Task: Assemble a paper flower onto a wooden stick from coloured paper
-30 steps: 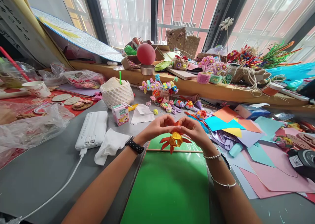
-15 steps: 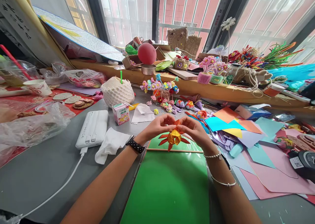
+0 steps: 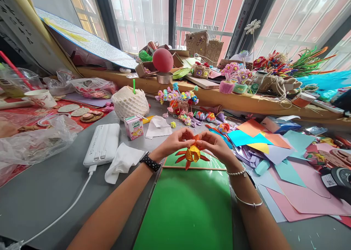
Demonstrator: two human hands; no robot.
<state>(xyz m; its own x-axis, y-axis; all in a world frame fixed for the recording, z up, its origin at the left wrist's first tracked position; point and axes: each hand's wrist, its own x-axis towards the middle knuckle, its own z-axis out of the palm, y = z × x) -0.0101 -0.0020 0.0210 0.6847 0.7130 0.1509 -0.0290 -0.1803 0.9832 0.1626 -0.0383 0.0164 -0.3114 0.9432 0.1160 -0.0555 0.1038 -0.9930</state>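
Note:
Between my two hands is a folded paper flower (image 3: 193,153) with a yellow centre and orange-red pointed petals spread around it. My left hand (image 3: 179,139) pinches an orange petal at its upper side. The fingers of my right hand (image 3: 215,144) close on the same petal from the other side. The flower is held above the far end of a glossy green board (image 3: 189,206). A thin stick (image 3: 197,168) lies across that board, just below the flower. My fingertips partly hide the pinched petal.
Left of the board are a crumpled tissue (image 3: 124,160), a white power bank (image 3: 102,144) with a cable, and a drink carton (image 3: 134,127). Coloured paper sheets (image 3: 301,187) spread over the right side. Small crocheted flowers (image 3: 177,98) stand behind my hands.
The flower has tilted slightly, its yellow centre shifting a little left and down. Both hands keep their pinch on the petal. The whole view has moved very slightly.

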